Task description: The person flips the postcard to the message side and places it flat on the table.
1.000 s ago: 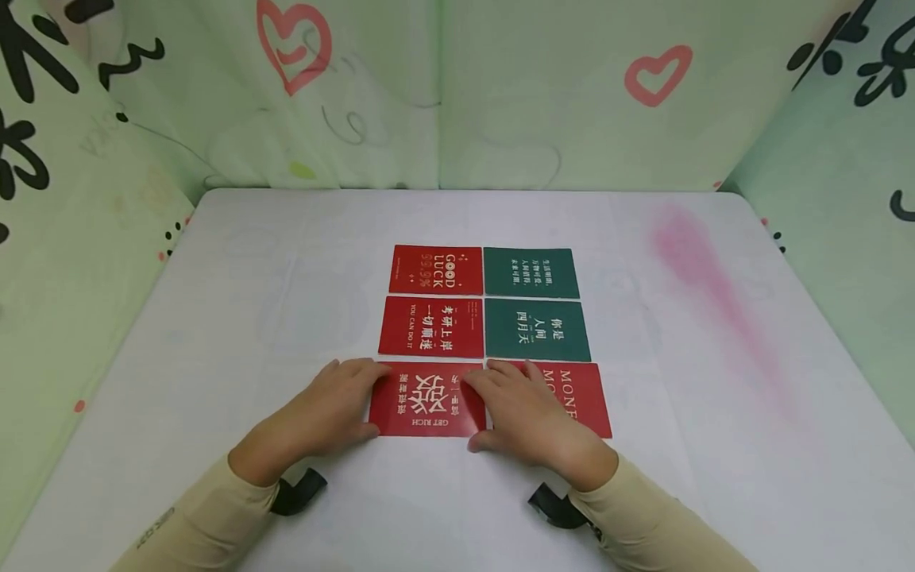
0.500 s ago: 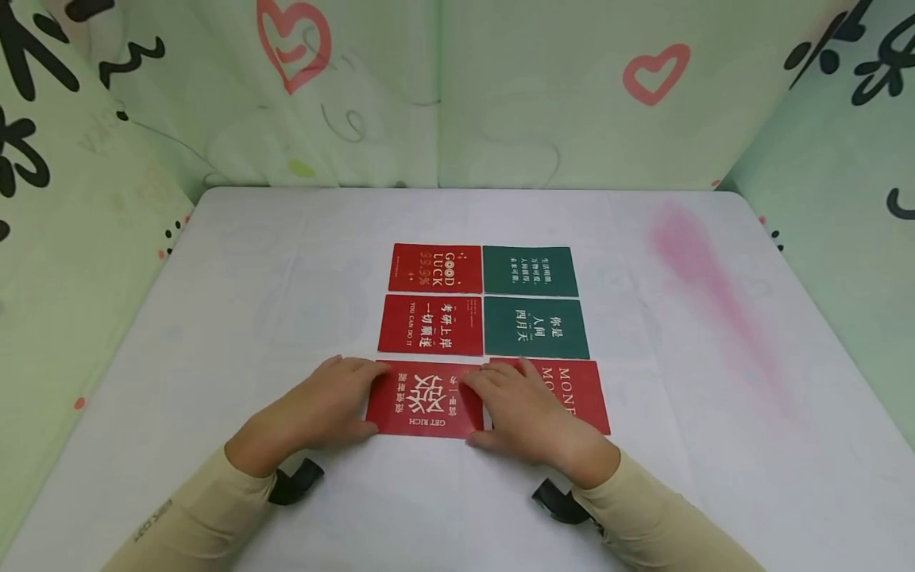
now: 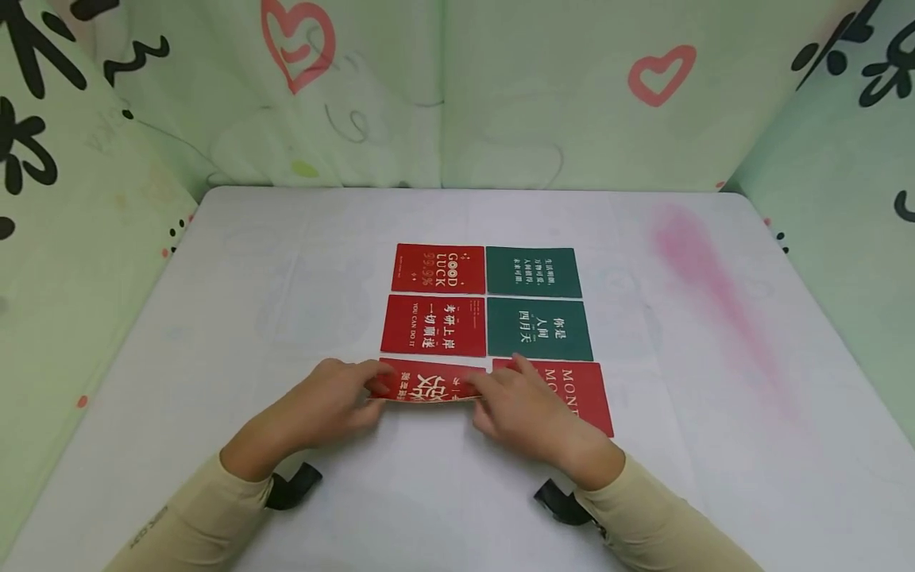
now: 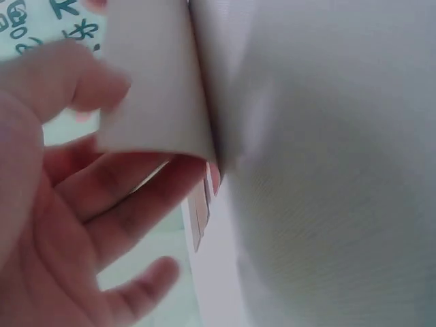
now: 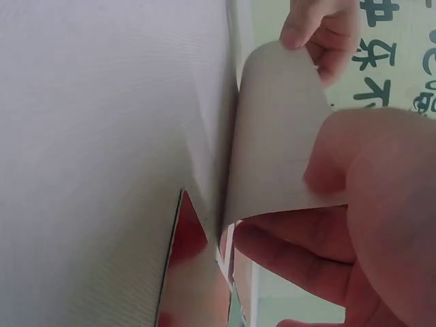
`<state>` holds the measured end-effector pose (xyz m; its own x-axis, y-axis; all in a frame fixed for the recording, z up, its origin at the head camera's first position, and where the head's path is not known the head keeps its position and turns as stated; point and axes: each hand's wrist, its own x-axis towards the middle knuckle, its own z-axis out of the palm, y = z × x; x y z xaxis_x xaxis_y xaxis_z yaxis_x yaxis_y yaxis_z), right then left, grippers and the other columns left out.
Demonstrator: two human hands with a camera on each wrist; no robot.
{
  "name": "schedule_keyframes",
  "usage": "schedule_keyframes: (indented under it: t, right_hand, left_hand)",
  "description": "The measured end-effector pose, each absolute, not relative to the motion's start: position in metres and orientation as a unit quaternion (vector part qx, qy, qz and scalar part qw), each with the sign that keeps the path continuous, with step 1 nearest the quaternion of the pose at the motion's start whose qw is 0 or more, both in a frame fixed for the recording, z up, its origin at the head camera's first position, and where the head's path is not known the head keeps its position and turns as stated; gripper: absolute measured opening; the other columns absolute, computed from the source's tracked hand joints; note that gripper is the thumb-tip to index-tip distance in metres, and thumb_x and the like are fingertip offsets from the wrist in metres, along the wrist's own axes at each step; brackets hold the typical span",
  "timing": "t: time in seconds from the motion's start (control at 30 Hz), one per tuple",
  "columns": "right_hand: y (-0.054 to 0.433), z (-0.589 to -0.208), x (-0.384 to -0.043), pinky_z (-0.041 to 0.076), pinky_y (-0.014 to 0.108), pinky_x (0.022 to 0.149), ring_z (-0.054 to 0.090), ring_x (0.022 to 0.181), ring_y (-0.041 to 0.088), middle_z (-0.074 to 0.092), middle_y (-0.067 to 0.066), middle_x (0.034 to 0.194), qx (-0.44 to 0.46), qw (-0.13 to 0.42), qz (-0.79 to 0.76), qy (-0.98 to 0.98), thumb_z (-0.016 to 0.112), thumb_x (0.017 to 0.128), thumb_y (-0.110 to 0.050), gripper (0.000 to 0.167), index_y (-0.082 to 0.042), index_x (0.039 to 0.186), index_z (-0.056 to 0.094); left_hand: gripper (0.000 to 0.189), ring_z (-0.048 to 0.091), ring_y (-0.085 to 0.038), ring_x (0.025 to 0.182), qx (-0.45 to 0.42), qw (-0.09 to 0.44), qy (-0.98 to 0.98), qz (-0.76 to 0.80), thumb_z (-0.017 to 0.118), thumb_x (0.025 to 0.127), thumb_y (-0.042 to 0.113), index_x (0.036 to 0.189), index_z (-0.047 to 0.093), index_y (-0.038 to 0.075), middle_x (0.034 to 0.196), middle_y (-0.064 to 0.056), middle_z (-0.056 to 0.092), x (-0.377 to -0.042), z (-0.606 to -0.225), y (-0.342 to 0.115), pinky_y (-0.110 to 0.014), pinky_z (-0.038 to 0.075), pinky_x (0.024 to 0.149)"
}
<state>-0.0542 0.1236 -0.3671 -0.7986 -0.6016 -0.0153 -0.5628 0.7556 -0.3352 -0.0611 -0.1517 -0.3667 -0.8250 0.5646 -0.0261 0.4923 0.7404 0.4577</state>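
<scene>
Both hands hold a red card (image 3: 443, 385) with large white characters, in the front left place of a block of cards. Its near edge is raised and the card bows, so the wrist views show its plain pale back (image 4: 153, 75). My left hand (image 3: 325, 409) pinches the left end, thumb on the back and fingers on the printed face. At the right end my right hand (image 3: 529, 417) pinches it the same way. Partly under the right hand lies another red card (image 3: 586, 401) lettered "MON", its last letters covered.
Behind lie two more red cards, one reading "GOOD LUCK" (image 3: 438, 268) and one "YOU CAN DO IT" (image 3: 433, 325), beside two green cards (image 3: 534, 272). The white table (image 3: 236, 318) has a pink stain at right. Green printed cloth (image 3: 529, 95) walls three sides.
The held card lay flat with its lower line of print showing; now its near edge has come up and folds away from the body. The other cards have stayed put.
</scene>
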Motion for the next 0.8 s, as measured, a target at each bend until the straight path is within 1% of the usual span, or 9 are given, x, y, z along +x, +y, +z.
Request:
schedule_keyframes:
  t: [0.07,0.17,0.27,0.3,0.37,0.43,0.53,0.73,0.8]
  right_hand:
    - [0.1234,-0.3665,-0.0548,0.041,0.057,0.103,0.07,0.098,0.027,0.072,0.009,0.106,-0.298,0.046,-0.168,0.939,0.079,0.084,-0.019,0.049,-0.003,0.126,0.061]
    - [0.1246,-0.3646,-0.0543,0.054,0.042,0.087,0.07,0.083,0.021,0.072,0.007,0.097,-0.272,0.027,-0.214,0.938,0.081,0.082,-0.014,0.049,-0.003,0.124,0.06]
    - [0.1266,-0.3639,-0.0535,0.057,0.03,0.068,0.067,0.071,0.015,0.071,0.006,0.089,-0.262,-0.01,-0.267,0.927,0.081,0.082,-0.008,0.051,-0.003,0.126,0.055]
    - [0.1273,-0.3643,-0.0534,0.056,0.028,0.066,0.067,0.069,0.015,0.07,0.006,0.087,-0.264,-0.023,-0.278,0.923,0.081,0.082,-0.007,0.052,-0.004,0.126,0.054]
    - [0.1284,-0.3655,-0.0534,0.056,0.027,0.065,0.067,0.066,0.015,0.07,0.006,0.086,-0.27,-0.051,-0.287,0.918,0.082,0.081,-0.006,0.055,-0.004,0.127,0.051]
    - [0.129,-0.3666,-0.0536,0.057,0.027,0.066,0.067,0.069,0.015,0.07,0.007,0.091,-0.27,-0.067,-0.292,0.915,0.083,0.079,-0.007,0.058,-0.003,0.128,0.052]
    - [0.1297,-0.3673,-0.0544,0.056,0.026,0.066,0.063,0.07,0.014,0.067,0.008,0.095,-0.267,-0.073,-0.299,0.913,0.085,0.078,-0.007,0.055,-0.002,0.125,0.057]
    - [0.1306,-0.3677,-0.0559,0.054,0.022,0.066,0.058,0.072,0.011,0.064,0.006,0.098,-0.256,-0.04,-0.306,0.916,0.083,0.08,-0.008,0.049,-0.004,0.124,0.061]
    - [0.1303,-0.3675,-0.0561,0.055,0.023,0.067,0.059,0.073,0.011,0.064,0.006,0.099,-0.245,-0.019,-0.305,0.92,0.083,0.08,-0.009,0.051,-0.004,0.125,0.06]
  left_hand:
    - [0.038,0.061,-0.014,0.073,0.275,0.057,0.933,0.225,0.075,0.084,0.005,0.119,0.062,0.001,0.092,0.0,0.073,-0.0616,-0.3661,-0.1509,-0.041,0.051,0.081]
    - [0.043,0.059,-0.015,0.071,0.242,0.048,0.94,0.234,0.076,0.084,0.003,0.123,0.058,0.003,0.094,-0.004,0.072,-0.0621,-0.3629,-0.1491,-0.034,0.052,0.074]
    - [0.045,0.059,-0.015,0.071,0.214,0.04,0.941,0.259,0.076,0.085,0.001,0.124,0.054,0.006,0.094,-0.007,0.07,-0.0622,-0.3595,-0.1482,-0.027,0.051,0.065]
    - [0.045,0.059,-0.015,0.071,0.211,0.032,0.94,0.267,0.076,0.085,0.001,0.123,0.053,0.006,0.093,-0.007,0.07,-0.0623,-0.3585,-0.1482,-0.027,0.051,0.064]
    - [0.044,0.059,-0.015,0.07,0.211,0.012,0.936,0.28,0.076,0.085,-0.001,0.122,0.052,0.006,0.09,-0.007,0.069,-0.0624,-0.3577,-0.1483,-0.027,0.05,0.062]
    - [0.043,0.059,-0.015,0.07,0.212,-0.002,0.933,0.291,0.075,0.086,-0.002,0.121,0.052,0.006,0.087,-0.007,0.068,-0.0628,-0.3576,-0.1486,-0.028,0.051,0.063]
    - [0.04,0.061,-0.017,0.075,0.208,-0.002,0.929,0.305,0.075,0.086,-0.002,0.12,0.055,0.004,0.09,-0.007,0.068,-0.0637,-0.3587,-0.1485,-0.03,0.054,0.067]
    - [0.041,0.062,-0.02,0.086,0.189,0.017,0.928,0.322,0.077,0.086,0.0,0.123,0.061,0.001,0.112,-0.011,0.063,-0.0663,-0.3611,-0.1487,-0.032,0.056,0.075]
    - [0.042,0.062,-0.02,0.086,0.186,0.024,0.929,0.32,0.077,0.086,0.0,0.124,0.061,0.001,0.113,-0.011,0.062,-0.0674,-0.3626,-0.149,-0.032,0.056,0.074]
